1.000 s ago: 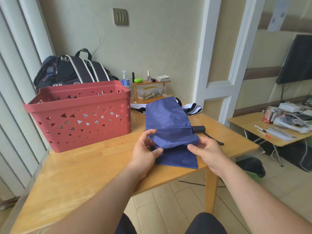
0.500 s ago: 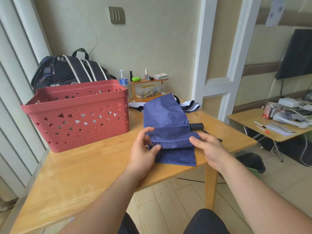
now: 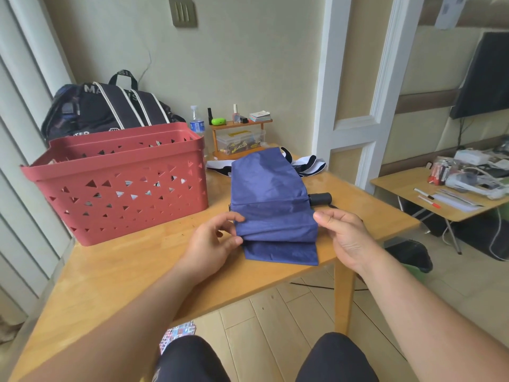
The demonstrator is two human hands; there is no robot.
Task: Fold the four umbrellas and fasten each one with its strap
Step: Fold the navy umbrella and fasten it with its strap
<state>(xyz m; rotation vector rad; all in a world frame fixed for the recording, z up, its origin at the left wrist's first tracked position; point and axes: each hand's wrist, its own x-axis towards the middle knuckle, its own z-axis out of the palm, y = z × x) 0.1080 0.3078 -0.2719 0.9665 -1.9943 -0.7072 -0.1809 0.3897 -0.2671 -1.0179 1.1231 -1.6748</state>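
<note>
Nearest me, both forearms reach in over the table edge toward a navy blue folding umbrella lying across the wooden table. My left hand pinches the left end of the rolled canopy fold between thumb and curled fingers, which I judge is to keep the pleats from springing loose while the roll is tightened. My right hand sits at the right end of the same fold with fingers loosely curled; its fingertips are beside the fabric, but I cannot tell whether they actually grip it or only touch it. The lowest flap of canopy lies flat toward the table edge, and the rest of the cloth spreads away from me, not yet gathered. The black handle pokes out on the right just beyond my right hand, its cord trailing off. I see no strap from here, so fastening looks some way off. To the left stands a red perforated basket; what it holds I cannot make out. Beyond the blue canopy lies a white and black umbrella, partly hidden, apparently waiting its turn. A dark backpack leans against the wall behind the basket.
</note>
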